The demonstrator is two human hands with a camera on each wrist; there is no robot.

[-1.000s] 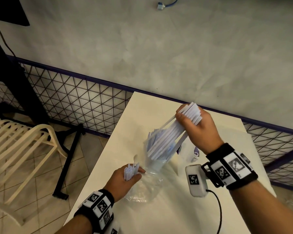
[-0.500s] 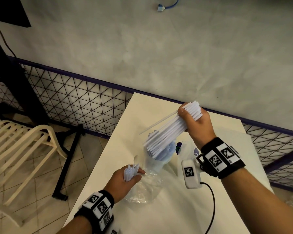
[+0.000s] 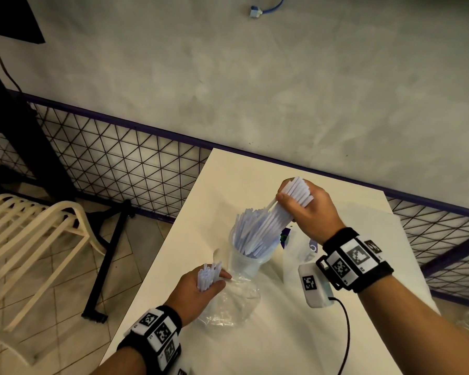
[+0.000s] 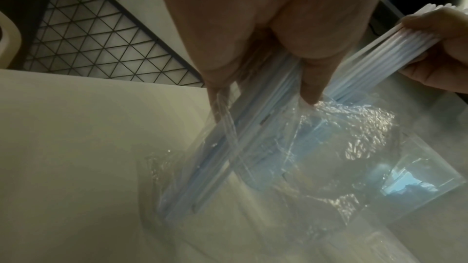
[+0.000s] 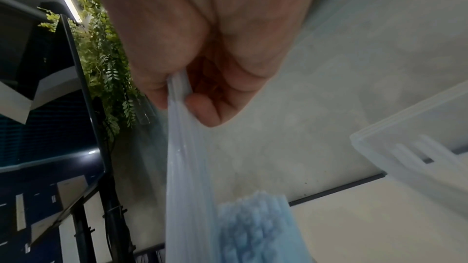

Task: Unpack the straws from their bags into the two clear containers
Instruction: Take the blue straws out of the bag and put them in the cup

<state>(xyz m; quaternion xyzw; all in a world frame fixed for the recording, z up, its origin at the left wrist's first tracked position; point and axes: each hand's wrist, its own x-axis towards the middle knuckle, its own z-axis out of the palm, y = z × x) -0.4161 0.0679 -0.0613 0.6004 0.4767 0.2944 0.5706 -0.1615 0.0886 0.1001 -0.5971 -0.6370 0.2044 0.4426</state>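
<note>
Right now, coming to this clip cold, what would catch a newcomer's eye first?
The right hand, raised over the middle of the white table, grips a thick bundle of white straws whose lower ends sit in a clear container already full of straws. Nearer the table's left edge, the left hand holds a smaller bunch of straws inside a crumpled clear plastic bag.
</note>
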